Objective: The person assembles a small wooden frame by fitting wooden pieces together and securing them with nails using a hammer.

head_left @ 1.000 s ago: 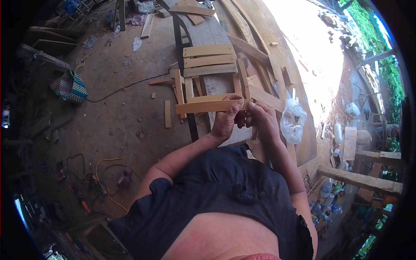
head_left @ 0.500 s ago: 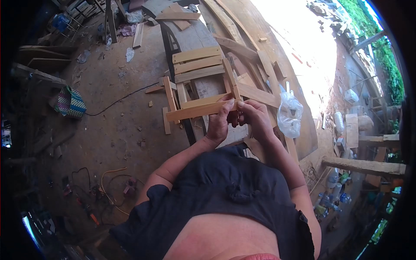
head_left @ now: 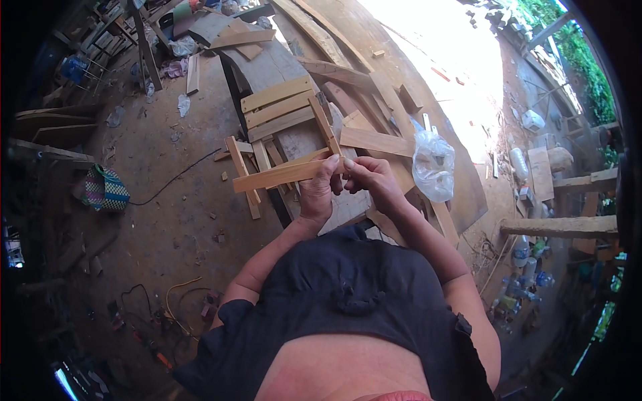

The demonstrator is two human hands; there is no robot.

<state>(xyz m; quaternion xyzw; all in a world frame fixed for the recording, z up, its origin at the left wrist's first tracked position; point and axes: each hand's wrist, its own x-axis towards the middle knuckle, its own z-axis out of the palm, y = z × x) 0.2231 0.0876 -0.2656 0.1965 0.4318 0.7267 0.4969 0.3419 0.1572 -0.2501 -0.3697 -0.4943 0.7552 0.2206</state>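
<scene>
A small wooden chair frame (head_left: 281, 117) with several slats stands on a grey board in front of me. Across its near side runs a pale wooden strip (head_left: 271, 178). My left hand (head_left: 317, 190) grips the right end of this strip, thumb on top and fingers curled beneath. Close beside it, my right hand (head_left: 376, 180) is pinched at the same corner of the frame. Whatever lies between the right fingertips is too small to make out. The two hands nearly touch.
Loose planks (head_left: 378, 142) lie right of the frame, beside a clear plastic bag (head_left: 433, 164). A woven basket (head_left: 105, 188) sits on the floor at left. Cords and tools (head_left: 160, 321) lie lower left. A timber beam (head_left: 562, 226) juts in from the right.
The camera view has shifted, so frame and hands appear further left. Both hands stay at the strip's right end, with little change in grip.
</scene>
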